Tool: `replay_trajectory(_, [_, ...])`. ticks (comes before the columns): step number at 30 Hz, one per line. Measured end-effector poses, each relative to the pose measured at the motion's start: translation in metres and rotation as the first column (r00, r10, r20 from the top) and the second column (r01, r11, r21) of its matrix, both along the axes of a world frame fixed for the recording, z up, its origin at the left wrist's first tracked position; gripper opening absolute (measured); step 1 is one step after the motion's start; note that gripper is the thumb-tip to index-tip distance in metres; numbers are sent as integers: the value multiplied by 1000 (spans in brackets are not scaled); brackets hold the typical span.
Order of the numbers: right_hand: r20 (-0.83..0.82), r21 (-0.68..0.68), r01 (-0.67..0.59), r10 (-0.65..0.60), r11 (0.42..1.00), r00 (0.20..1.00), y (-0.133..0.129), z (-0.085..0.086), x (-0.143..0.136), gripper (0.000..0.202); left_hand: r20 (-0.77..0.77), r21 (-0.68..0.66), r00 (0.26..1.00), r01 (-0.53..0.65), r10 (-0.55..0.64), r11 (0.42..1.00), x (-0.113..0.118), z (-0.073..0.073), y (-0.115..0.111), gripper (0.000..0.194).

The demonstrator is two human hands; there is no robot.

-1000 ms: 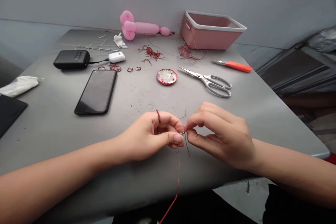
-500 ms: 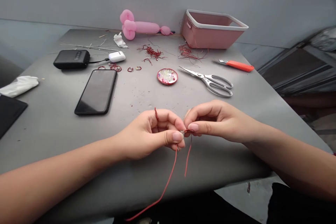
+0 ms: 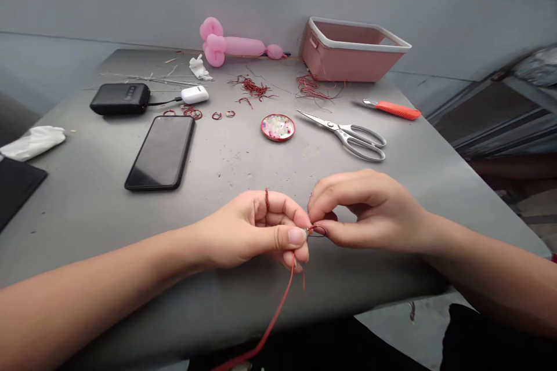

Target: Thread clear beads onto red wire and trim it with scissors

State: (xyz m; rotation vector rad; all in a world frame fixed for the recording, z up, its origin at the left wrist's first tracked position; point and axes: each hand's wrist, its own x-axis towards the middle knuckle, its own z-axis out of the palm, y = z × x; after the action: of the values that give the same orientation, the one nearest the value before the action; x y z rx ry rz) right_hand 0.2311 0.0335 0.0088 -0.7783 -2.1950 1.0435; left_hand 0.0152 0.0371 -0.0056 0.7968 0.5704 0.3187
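My left hand (image 3: 261, 229) is closed, its thumb and index finger pinching a thin red cord (image 3: 285, 295). One strand hangs from this pinch toward the table's front edge, and a shorter end shows just below the fingers. A small dark-red loop of the cord (image 3: 321, 235) sticks out to the right of the left fingertips. My right hand (image 3: 369, 211) is closed at that loop, thumb and fingertips on it; the exact hold is partly hidden. Around my left index finger sits a red cord ring (image 3: 267, 199).
Beyond the hands lie a lid of beads (image 3: 278, 127), scissors (image 3: 343, 130), an orange cutter (image 3: 395, 109) and a phone (image 3: 161, 152). Farther back are cord scraps (image 3: 255, 88), a power bank (image 3: 120, 99), a pink balloon (image 3: 241, 46) and a pink basket (image 3: 348, 64).
Both hands have shifted slightly toward me. The small loop now shows more openly between them, and the short cord end has moved left, under the left fingers.
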Motion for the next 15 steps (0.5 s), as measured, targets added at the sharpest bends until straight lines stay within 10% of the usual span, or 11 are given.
replay_trajectory(6, [-5, 448, -1, 4, 894, 1000, -5, -1, -3, 13, -11, -28, 994, 107, -107, 994, -2, 1, -1, 25])
replay_trajectory(15, [50, 390, -160, 153, 907, 987, -4, 1, 0, 14, -4, 17, 996, 91, -91, 996, 0, 4, -8, 24])
